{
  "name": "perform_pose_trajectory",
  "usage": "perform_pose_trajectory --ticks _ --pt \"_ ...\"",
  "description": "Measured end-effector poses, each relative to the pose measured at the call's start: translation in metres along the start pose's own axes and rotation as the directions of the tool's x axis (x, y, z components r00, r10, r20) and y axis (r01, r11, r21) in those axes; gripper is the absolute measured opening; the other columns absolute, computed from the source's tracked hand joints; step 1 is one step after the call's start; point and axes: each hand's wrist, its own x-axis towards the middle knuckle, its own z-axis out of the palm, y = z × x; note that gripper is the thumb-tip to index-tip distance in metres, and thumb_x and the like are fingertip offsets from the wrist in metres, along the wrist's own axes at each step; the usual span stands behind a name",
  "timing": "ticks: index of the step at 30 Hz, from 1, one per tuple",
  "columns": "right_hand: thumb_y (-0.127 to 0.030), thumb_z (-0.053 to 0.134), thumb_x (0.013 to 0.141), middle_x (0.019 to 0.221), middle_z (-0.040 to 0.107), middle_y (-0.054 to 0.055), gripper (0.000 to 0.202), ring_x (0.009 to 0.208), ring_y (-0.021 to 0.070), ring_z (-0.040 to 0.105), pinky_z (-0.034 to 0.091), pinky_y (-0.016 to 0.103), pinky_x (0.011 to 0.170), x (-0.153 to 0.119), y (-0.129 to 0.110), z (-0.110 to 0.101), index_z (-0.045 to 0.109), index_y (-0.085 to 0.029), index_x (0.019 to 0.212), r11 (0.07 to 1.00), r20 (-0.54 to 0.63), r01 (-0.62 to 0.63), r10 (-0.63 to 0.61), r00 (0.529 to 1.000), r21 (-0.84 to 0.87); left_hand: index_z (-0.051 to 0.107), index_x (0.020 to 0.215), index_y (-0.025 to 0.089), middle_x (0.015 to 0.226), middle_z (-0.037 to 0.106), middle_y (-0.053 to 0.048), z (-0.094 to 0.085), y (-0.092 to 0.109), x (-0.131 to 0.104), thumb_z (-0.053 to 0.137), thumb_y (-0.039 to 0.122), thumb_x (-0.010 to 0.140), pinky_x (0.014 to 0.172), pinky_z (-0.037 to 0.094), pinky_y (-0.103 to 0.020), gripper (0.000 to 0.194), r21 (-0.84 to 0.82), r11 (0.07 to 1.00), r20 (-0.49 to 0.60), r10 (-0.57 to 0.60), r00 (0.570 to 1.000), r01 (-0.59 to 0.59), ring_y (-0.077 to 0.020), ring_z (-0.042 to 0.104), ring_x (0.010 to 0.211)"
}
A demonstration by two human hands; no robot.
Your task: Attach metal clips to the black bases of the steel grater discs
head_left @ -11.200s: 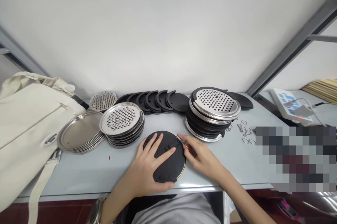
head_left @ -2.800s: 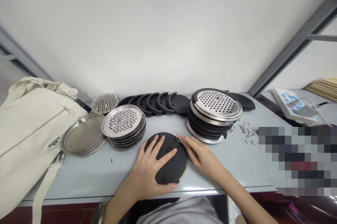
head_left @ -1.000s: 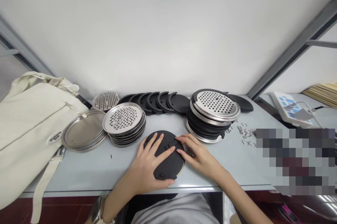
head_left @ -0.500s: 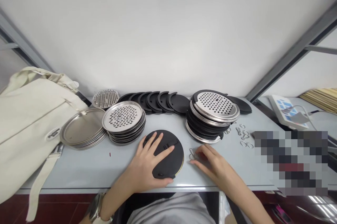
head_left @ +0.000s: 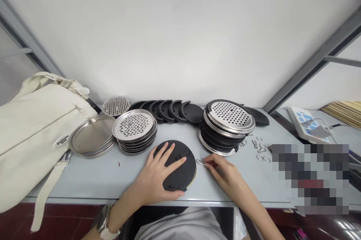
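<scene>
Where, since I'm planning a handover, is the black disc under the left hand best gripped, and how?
Probably the right rim of the black disc, pinched from the right: the left hand covers its left part, leaving that edge bare. It seems flat on the table, so its edge likely grips better than its face. The right hand, pinching a metal loop, is nearby.

Pale grey-blue table [head_left: 93, 185], glossy on top. Carries at left: cream bag [head_left: 42, 123], plain metal plate stack [head_left: 91, 135], perforated plate stack [head_left: 134, 125] just beside, small dark red scrap [head_left: 119, 164] in front. Along back: overlapping black discs [head_left: 166, 111]. Near front edge: flat-lying black disc [head_left: 181, 177]. At right: mixed black-and-metal stack [head_left: 218, 132], loose metal rings [head_left: 261, 147] near.
</scene>
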Motion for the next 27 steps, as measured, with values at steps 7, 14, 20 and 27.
perform_pose_trajectory --ticks 7,14,20,27 --pt "-0.026 0.043 0.098 0.092 0.064 0.007 0.013 0.084 0.0203 0.063 0.052 0.034 0.077 0.001 0.000 -0.001 0.055 -0.021 0.099 1.000 -0.055 0.013 -0.015 0.998 -0.019 0.029 0.151 0.034 0.160 0.016 -0.011 0.001 -0.001 -0.001 0.071 0.055 0.074 0.109 0.022 -0.063 0.090 0.002 1.000 -0.016 0.009 1.000 -0.009 -0.0417 0.023 0.141" --pt "-0.025 0.046 0.098 0.100 0.063 0.009 0.019 0.096 0.0232 0.063 0.054 0.037 0.085 0.001 0.001 0.007 0.063 -0.022 0.105 0.988 -0.044 0.131 -0.134 0.990 -0.076 0.031 0.150 0.033 0.160 0.017 -0.011 0.001 -0.001 -0.001 0.070 0.056 0.074 0.108 0.024 -0.063 0.088 0.004 1.000 -0.035 0.018 0.999 -0.017 -0.0427 0.026 0.140" --pt "-0.022 0.045 0.098 0.100 0.063 0.009 0.020 0.095 0.0232 0.063 0.055 0.038 0.083 0.000 -0.001 0.010 0.062 -0.022 0.107 0.989 -0.053 0.128 -0.132 0.990 -0.071 0.033 0.150 0.033 0.160 0.017 -0.010 0.003 -0.001 -0.001 0.071 0.056 0.073 0.108 0.024 -0.062 0.088 0.007 1.000 -0.066 0.026 0.998 -0.025 -0.0428 0.028 0.139" --pt "-0.021 0.055 0.094 0.101 0.062 0.009 0.014 0.096 0.0234 0.063 0.054 0.038 0.085 -0.001 0.002 0.012 0.063 -0.022 0.104 0.987 -0.007 0.132 -0.133 0.991 -0.094 0.031 0.150 0.033 0.160 0.017 -0.011 0.001 0.000 -0.001 0.072 0.056 0.073 0.108 0.024 -0.063 0.090 0.007 1.000 -0.045 0.022 0.999 -0.022 -0.0430 0.026 0.140"
